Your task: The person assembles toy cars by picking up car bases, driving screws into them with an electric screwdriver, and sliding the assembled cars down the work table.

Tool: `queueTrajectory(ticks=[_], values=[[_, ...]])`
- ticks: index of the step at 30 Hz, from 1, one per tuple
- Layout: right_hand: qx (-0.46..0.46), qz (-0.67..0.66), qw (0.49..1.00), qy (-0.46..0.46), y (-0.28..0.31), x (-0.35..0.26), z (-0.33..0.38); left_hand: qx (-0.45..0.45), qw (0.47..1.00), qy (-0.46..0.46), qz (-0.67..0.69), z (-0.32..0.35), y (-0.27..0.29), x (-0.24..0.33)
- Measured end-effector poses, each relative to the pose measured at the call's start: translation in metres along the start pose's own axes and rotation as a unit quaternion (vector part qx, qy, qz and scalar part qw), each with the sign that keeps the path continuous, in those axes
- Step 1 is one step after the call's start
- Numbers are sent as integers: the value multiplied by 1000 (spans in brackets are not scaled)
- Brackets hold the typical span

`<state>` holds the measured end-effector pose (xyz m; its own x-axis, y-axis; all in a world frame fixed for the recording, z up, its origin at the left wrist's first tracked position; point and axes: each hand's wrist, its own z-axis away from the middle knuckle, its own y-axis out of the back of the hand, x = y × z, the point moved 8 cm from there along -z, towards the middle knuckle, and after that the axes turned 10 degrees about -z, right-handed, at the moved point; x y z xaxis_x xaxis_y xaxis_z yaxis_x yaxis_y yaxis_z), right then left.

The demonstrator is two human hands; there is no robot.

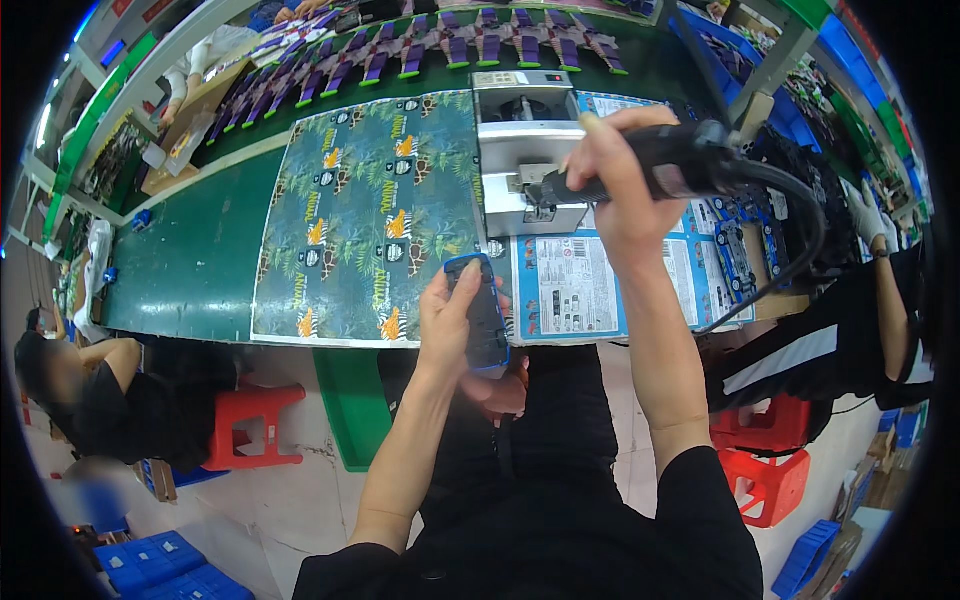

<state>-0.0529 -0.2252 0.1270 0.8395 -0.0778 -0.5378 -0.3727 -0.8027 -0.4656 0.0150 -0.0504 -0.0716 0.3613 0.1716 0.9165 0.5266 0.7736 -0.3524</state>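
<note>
My left hand (447,318) is closed around a toy car body (487,325), dark underneath with a blue rim, held in front of the table edge. The thumb lies across its upper part. In my right hand (632,200) is a black electric screwdriver (680,160), gripped with the fingers wrapped round it. Its tip points left, at the front of a metal screw feeder (522,135); whether it touches a screw is too small to tell. A thick black cable (815,225) loops from the screwdriver's back end down to the right.
Blue toy car parts (735,262) lie right of the printed sheets (580,285). An animal-patterned sheet (370,220) covers the table left of the feeder. Beyond, purple pieces (487,50) line a green belt. Co-workers sit on both sides; a red stool (255,425) stands left.
</note>
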Motion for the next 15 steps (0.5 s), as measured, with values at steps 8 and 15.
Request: queueTrajectory(ticks=[8,15], values=[[-89,166,979,-73,-35,28,-13,-26,1000,-13,-8,-3,-3,7],[-13,0,985,-175,-17,21,-2,-43,998,-33,-25,-4,-6,1]])
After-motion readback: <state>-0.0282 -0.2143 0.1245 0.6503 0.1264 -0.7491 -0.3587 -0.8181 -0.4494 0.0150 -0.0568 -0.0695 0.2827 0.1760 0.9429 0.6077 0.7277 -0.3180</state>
